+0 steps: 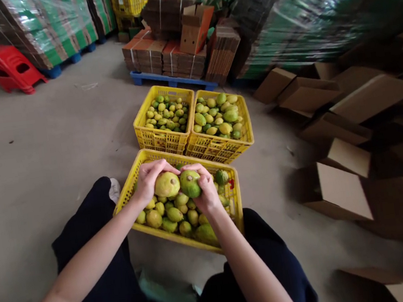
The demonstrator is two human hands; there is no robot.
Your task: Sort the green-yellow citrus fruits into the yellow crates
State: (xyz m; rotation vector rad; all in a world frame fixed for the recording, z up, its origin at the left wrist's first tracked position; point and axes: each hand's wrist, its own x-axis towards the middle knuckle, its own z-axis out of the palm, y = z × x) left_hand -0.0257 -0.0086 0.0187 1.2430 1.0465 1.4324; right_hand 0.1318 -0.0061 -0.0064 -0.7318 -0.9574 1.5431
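My left hand (149, 179) is closed around a yellow lemon (167, 185), its stem end facing me. Beside it, my right hand (207, 189) grips a greener lemon (190, 185). The two fruits are held close together above a yellow plastic crate (235, 205) between my knees. Inside that crate lie several green and yellow lemons (174, 214), some hidden beneath my hands and forearms.
Two more yellow crates, a left one (160, 141) and a right one (208, 148), hold lemons just beyond. Flattened cartons (184, 63) are stacked on a blue pallet (168, 80). Open cardboard boxes (342, 188) crowd the right. A red stool (10, 68) stands far left.
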